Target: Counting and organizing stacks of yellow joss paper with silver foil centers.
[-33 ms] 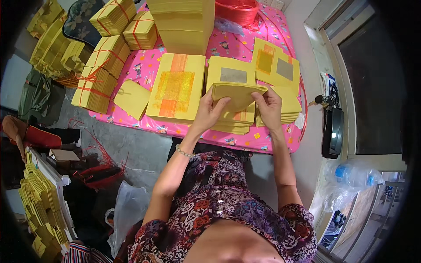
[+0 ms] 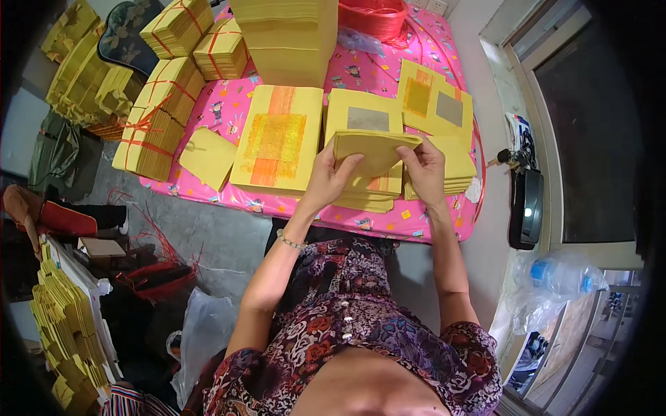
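A folded wad of yellow paper (image 2: pixel 371 154) is held upright between my two hands, its folded or layered edge on top. My left hand (image 2: pixel 331 173) closes on its left end, thumb in front. At the other end my right hand (image 2: pixel 426 172) pinches it the same way. Just behind and below lies a stack of yellow paper with a silver patch (image 2: pixel 366 119), partly hidden by the wad and my hands. Left of it sits a thick stack with a gold patch and orange bands (image 2: pixel 275 135). Beside my right hand is another yellow stack (image 2: pixel 454 166).
Yellow sheets with gold and silver patches (image 2: pixel 437 102) lie at the right of the pink-covered table (image 2: pixel 215 111). A tall yellow stack (image 2: pixel 284 48) and a red basin (image 2: pixel 374 19) stand behind. Bundles tied with red string (image 2: pixel 149 142) line the left side. A loose yellow sheet (image 2: pixel 207 156) lies nearby.
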Demonstrator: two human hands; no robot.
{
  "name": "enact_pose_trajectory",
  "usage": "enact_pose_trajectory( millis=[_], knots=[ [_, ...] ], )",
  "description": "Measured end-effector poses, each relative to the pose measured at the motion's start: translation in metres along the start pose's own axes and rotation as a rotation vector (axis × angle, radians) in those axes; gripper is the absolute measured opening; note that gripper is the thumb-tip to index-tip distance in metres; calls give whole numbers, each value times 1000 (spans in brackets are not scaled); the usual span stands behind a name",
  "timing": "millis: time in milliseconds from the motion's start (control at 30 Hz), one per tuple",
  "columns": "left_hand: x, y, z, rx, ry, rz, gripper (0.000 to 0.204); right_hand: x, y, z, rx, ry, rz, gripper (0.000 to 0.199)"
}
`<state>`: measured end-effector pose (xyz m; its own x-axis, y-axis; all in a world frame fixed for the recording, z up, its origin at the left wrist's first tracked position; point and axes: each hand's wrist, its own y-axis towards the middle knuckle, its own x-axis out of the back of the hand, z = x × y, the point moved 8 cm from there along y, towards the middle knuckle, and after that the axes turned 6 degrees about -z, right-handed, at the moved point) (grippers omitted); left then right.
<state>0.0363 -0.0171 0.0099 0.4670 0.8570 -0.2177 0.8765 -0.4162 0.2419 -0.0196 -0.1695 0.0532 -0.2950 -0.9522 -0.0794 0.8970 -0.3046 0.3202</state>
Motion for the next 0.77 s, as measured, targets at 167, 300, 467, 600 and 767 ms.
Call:
enact_pose_trajectory(
  millis=[167,300,467,600,767],
  knots=[
    [4,1,5,-11,12,22,29,2,3,12,56,-72,-48,16],
    [3,2,1,-59,18,-8,26,3,8,9,57,-92,-41,18],
    [4,2,2,-51,4,-11,26,5,0,0,-29,-128,10,21],
    [4,3,0,-69,59,-10,27,5,3,0,-34,-43,55,23],
    [3,3,1,-103,83,-3,29,9,-2,-24,-87,-179,87,27]
  ],
)
